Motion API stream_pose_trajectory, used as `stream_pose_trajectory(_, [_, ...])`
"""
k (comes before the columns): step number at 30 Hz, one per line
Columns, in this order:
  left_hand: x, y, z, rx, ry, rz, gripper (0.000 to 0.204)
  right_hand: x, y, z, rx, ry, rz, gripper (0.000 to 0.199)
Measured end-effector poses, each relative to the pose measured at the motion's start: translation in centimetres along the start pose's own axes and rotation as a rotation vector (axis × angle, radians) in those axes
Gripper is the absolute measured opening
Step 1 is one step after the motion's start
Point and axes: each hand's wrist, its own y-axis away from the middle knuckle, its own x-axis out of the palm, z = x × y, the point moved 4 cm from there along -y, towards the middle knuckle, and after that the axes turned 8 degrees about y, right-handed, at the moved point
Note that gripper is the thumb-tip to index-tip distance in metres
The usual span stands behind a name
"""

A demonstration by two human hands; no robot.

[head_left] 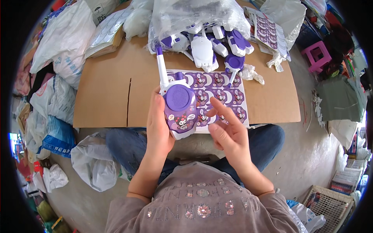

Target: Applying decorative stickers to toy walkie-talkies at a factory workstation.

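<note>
My left hand [158,120] is closed round a white and purple toy walkie-talkie [180,101], held upright by its left side. The toy has a long antenna, a round purple speaker and a cartoon sticker on its lower front. Just to its right, my right hand [230,134] is raised with the fingers apart and bent, with nothing seen in them. Beneath both lies a sticker sheet [240,97] in purple, with several rows of cartoon stickers and some white gaps. Part of the sheet is hidden by the toy.
A clear plastic bag [202,17] at the table's far side spills several more walkie-talkies [202,53]. Crumpled paper [251,74] lies right of the sheet. More sticker sheets [268,31] sit far right on the cardboard-topped table [105,89]. A pink stool [316,56] stands on the floor.
</note>
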Motion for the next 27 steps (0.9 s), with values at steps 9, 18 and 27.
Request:
stream_pose_trajectory(9, [-0.7,0.0,-0.8,0.257,-0.138,0.114,0.048,2.6,1.9,-1.1,0.093,0.02,0.194,0.072])
stream_pose_trajectory(18, [-1.4,0.0,-0.6,0.534,-0.353,0.114,0.062,2.9,2.6,-1.8,0.217,-0.134,0.246,0.072])
stream_pose_trajectory(27, [0.0,1.4,-0.3,0.22,-0.126,0.141,0.058,2.0,-0.3,0.0,-0.566,0.687,-0.168,0.062])
